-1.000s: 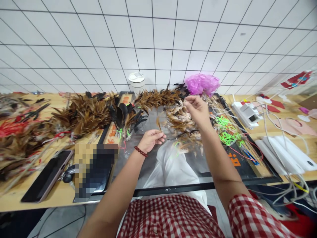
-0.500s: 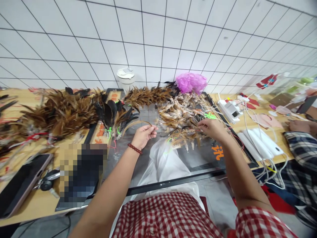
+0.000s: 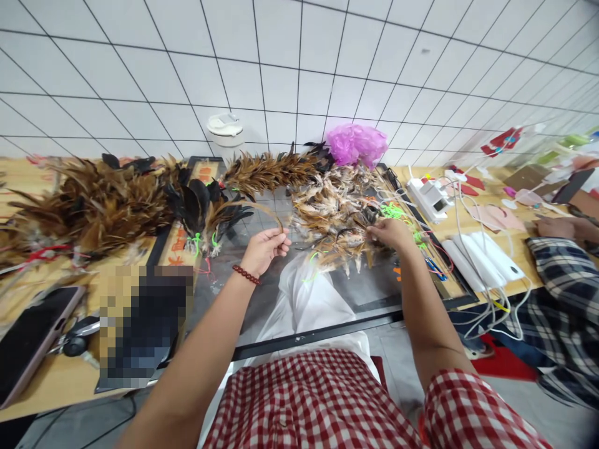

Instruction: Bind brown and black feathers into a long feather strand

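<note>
- a long brown feather (image 3: 262,207) arches above the worktop (image 3: 70,388), its end pinched in the left hand's (image 3: 266,249) narrow grip
- the right hand (image 3: 390,234) is at the edge of the loose feather pile (image 3: 327,209); whether its grip holds anything, i cannot tell
- beyond, a bushy feather bundle (image 3: 271,171) lies near a pink bag (image 3: 356,144)

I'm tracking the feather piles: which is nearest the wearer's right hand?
The paler pile in front of the purple bag: the right hand is at its edge; the brown feather strip, black bunch and large brown pile lie farther off.
</note>
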`<state>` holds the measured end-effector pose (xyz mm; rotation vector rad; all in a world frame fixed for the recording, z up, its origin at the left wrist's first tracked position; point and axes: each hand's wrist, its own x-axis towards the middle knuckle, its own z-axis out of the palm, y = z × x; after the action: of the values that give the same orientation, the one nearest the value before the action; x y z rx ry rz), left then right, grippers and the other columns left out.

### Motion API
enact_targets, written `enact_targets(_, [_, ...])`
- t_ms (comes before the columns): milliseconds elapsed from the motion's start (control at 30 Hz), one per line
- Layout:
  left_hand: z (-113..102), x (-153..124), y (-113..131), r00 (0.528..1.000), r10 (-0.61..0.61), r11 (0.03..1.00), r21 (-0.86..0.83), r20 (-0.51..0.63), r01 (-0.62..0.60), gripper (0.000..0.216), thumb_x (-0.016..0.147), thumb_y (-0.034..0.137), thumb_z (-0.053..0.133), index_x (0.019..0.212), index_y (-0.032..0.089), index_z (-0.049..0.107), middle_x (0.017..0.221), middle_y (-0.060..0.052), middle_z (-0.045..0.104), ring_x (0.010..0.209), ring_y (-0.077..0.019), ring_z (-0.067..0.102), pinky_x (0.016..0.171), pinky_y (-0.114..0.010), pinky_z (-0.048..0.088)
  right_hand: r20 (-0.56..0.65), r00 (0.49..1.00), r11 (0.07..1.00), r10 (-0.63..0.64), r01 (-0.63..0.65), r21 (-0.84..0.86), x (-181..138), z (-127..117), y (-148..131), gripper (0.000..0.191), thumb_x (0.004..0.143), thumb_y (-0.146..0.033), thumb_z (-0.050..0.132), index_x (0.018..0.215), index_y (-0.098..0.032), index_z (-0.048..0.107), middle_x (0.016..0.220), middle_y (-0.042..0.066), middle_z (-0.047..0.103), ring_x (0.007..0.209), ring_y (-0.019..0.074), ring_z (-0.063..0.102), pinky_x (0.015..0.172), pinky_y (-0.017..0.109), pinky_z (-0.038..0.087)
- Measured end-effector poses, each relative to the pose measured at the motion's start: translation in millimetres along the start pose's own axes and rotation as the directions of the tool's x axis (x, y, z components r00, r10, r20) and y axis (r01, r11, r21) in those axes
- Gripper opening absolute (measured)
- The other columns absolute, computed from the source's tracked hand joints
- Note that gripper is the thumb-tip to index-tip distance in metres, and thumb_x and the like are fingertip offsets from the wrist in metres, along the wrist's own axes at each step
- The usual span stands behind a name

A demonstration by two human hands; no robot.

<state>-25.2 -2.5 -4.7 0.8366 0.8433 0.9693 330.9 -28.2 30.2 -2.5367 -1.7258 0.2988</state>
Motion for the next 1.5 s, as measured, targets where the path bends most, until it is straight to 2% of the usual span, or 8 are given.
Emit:
enact_targets(233, [3.2, -0.5, 1.2, 1.000, 0.012, 0.999, 0.040, -0.013, -0.011, 0.030, 0.063, 0.028, 0.083, 0.082, 0.010, 0.069, 0.066, -0.004, 0.069, 0.051, -0.0093, 0.059, 0.047, -0.021, 0.047, -0.223, 0.971, 0.891, -0.092, 0.180, 0.416, -11.5, -22.6, -4.9, 0.019, 0.073, -0.035, 0.062, 0.072, -0.016, 0.065, 0.058, -0.002, 0.055, 0.056, 0.0109, 0.045, 0.057, 0.025, 0.032])
enact_targets(367, [5.6, 0.4, 0.1, 1.000, 0.014, 0.999, 0.029, -0.020, -0.013, 0.033, 0.062, 0.031, 0.083, 0.083, 0.010, 0.069, 0.066, -0.004, 0.068, 0.050, -0.0096, 0.059, 0.047, -0.021, 0.049, -0.271, 0.933, 0.420, -0.239, 0.351, 0.837, -27.0, -30.6, -54.7, 0.028, 0.071, -0.043, 0.071, 0.075, -0.019, 0.058, 0.060, -0.005, 0.051, 0.053, 0.0078, 0.040, 0.054, 0.023, 0.032])
enact_targets(467, [6.9, -0.7, -1.0, 0.999, 0.028, 0.999, 0.023, -0.031, -0.028, 0.032, 0.062, 0.030, 0.083, 0.083, 0.009, 0.069, 0.065, -0.003, 0.067, 0.050, -0.0095, 0.059, 0.046, -0.021, 0.048, -0.135, 0.904, 0.154, -0.405, 0.213, 0.965, -35.6, -10.8, -112.7, 0.039, 0.067, -0.051, 0.075, 0.070, -0.020, 0.052, 0.057, -0.006, 0.047, 0.049, 0.0072, 0.039, 0.050, 0.022, 0.030])
enact_targets(667, [9.6, -2.5, -7.0, 0.986, 0.084, 0.994, 0.077, -0.142, -0.073, 0.026, 0.070, 0.029, 0.076, 0.083, 0.009, 0.067, 0.063, -0.002, 0.066, 0.046, -0.0087, 0.056, 0.044, -0.021, 0.046, -0.045, 0.894, 0.225, -0.446, 0.161, 0.961, -34.8, 51.6, -168.8, 0.043, 0.067, -0.058, 0.071, 0.067, -0.021, 0.049, 0.054, -0.006, 0.044, 0.050, 0.0083, 0.038, 0.049, 0.022, 0.030])
enact_targets(867, [11.9, 4.2, -13.7, 0.966, 0.217, 0.928, 0.337, -0.140, -0.160, 0.015, 0.080, 0.027, 0.064, 0.083, 0.013, 0.067, 0.057, 0.004, 0.057, 0.041, -0.0046, 0.047, 0.038, -0.016, 0.035, -0.315, 0.884, 0.407, -0.345, 0.444, 0.798, -35.2, 74.1, -153.9, 0.031, 0.078, -0.045, 0.065, 0.095, -0.019, 0.065, 0.086, 0.004, 0.065, 0.067, 0.0133, 0.053, 0.066, 0.028, 0.045])
enact_targets(1133, [2.6, -8.0, -0.6, 0.940, -0.140, 0.933, 0.359, 0.311, 0.020, 0.029, 0.074, 0.038, 0.071, 0.083, 0.011, 0.066, 0.055, 0.000, 0.061, 0.041, -0.0083, 0.054, 0.039, -0.018, 0.035, -0.172, 0.795, 0.140, -0.582, 0.306, 0.942, -45.1, 60.2, -155.3, 0.030, 0.071, -0.047, 0.076, 0.084, -0.020, 0.071, 0.072, 0.000, 0.065, 0.069, 0.0145, 0.059, 0.069, 0.030, 0.047])
enact_targets(1333, [-2.1, -9.8, -0.1, 0.945, -0.131, 0.968, 0.247, 0.299, 0.056, 0.037, 0.070, 0.042, 0.076, 0.084, 0.012, 0.062, 0.057, -0.001, 0.063, 0.044, -0.0089, 0.056, 0.041, -0.018, 0.039, -0.136, 0.851, 0.111, -0.508, 0.221, 0.969, -49.2, 49.6, -156.0, 0.033, 0.068, -0.049, 0.077, 0.077, -0.018, 0.068, 0.070, -0.002, 0.064, 0.065, 0.0109, 0.055, 0.067, 0.026, 0.043])
enact_targets(1500, [1.6, -10.1, -2.7, 0.937, -0.093, 0.959, 0.284, 0.338, -0.008, 0.031, 0.073, 0.038, 0.075, 0.080, 0.011, 0.062, 0.054, 0.001, 0.059, 0.042, -0.0068, 0.052, 0.039, -0.017, 0.036, 0.059, 0.784, 0.161, -0.618, 0.053, 0.986, -56.5, 53.9, -160.8, 0.045, 0.064, -0.049, 0.080, 0.095, -0.017, 0.069, 0.068, -0.003, 0.063, 0.057, 0.0081, 0.050, 0.054, 0.023, 0.036])
